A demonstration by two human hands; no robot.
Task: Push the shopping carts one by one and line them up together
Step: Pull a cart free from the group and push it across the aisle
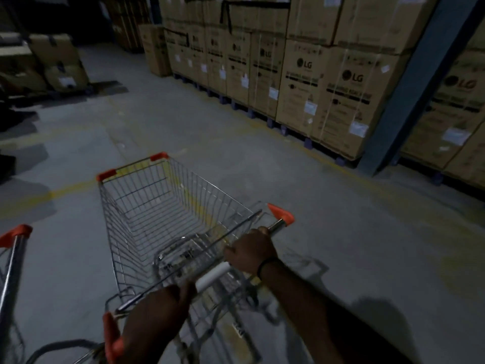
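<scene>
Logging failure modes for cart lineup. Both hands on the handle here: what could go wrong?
The second cart stands close on the left; swinging the pushed cart toward it might clip its orange corner. The stacked cartons and blue pillar line the right side; a wide turn could strike them. The scene is dim, so hazards on the floor may go unseen.

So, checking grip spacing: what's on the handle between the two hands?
Head view: only the white sleeve of the cart handle lies between the left hand and the right hand.

silver cart point(147, 206), orange corners, brown boxes point(328, 82)
</scene>
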